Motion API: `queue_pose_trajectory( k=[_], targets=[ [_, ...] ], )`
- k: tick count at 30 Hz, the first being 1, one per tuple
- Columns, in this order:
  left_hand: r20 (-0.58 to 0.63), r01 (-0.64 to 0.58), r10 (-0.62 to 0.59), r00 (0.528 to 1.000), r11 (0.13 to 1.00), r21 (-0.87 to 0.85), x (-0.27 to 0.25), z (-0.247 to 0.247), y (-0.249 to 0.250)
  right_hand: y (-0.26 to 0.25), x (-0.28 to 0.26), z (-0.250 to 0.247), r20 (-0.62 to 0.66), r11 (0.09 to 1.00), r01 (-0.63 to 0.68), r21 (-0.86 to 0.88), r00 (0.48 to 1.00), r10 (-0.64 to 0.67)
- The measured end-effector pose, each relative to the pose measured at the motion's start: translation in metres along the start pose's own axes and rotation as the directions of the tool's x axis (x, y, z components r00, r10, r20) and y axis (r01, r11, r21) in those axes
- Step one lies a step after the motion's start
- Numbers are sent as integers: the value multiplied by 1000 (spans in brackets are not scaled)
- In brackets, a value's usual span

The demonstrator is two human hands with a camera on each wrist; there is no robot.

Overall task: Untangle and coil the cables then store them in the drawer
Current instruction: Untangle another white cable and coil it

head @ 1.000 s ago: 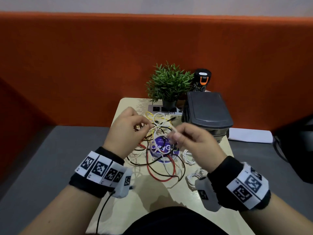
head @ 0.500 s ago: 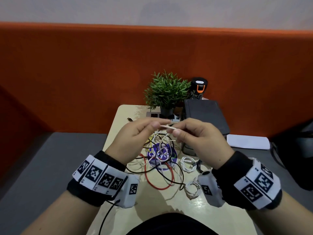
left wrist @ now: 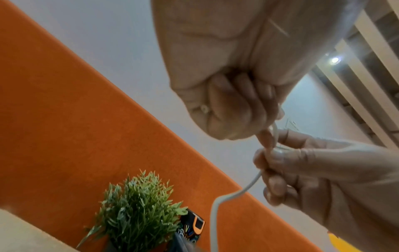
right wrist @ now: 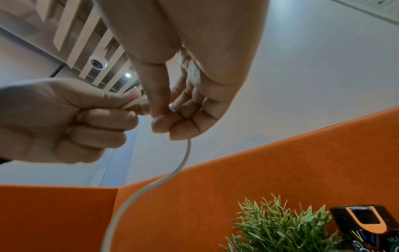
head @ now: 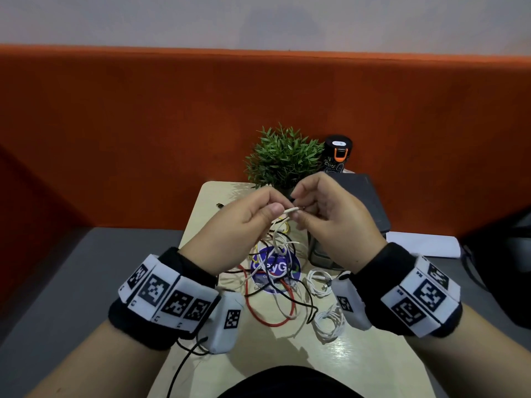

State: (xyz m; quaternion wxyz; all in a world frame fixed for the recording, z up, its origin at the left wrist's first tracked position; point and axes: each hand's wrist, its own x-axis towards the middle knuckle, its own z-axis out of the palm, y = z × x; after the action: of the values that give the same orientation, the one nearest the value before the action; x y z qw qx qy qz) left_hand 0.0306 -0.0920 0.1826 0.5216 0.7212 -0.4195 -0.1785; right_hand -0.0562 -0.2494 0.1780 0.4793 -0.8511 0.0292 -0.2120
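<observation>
Both hands are raised over the table, the left hand and right hand each pinching the white cable between thumb and fingertips. It trails down into the tangle of cables on the tabletop. The dark drawer box stands shut just beside the tangle, its contents hidden.

Left hand and right hand pinch a thin white cable above the tangled cables on the pale counter.
</observation>
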Motion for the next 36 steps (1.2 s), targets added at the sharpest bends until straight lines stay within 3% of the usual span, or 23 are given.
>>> queue_pose_trajectory(
  k=[4,7,11,15,17,20,24,28,33,36],
  targets=[
    [-25,-50,45,999,954,-296,-1,-8,7,7,-1,7,49,993,-65,-100,996,70],
    [-31,-40,31,999,921,-387,-2,-8,11,11,-2,15,110,986,-159,51,982,152],
    [-20,-5,-2,1000,936,-352,-5,-9,6,0,5,11,-5,949,-183,257,982,191],
    [28,148,-157,987,835,-529,-11,-6,-2,-18,13,4,-49,932,-146,330,984,172],
    [70,229,-221,973,866,-445,-12,0,-13,-28,14,3,-35,900,-145,411,984,175],
    [140,256,-228,963,941,-223,-13,17,-28,-41,15,3,-2,864,-135,486,988,156],
    [-1,307,-308,951,947,-94,-6,20,-34,-53,13,1,-24,826,-80,558,993,112],
    [-51,342,-339,940,937,77,5,4,-43,-57,11,-14,-115,812,8,584,991,73],
    [-227,231,-243,943,970,-76,15,-19,-35,-41,7,-28,-164,857,40,513,985,52],
    [-331,136,-211,920,962,-235,23,-31,-22,-16,3,-23,-70,867,-144,476,977,201]
  ],
)
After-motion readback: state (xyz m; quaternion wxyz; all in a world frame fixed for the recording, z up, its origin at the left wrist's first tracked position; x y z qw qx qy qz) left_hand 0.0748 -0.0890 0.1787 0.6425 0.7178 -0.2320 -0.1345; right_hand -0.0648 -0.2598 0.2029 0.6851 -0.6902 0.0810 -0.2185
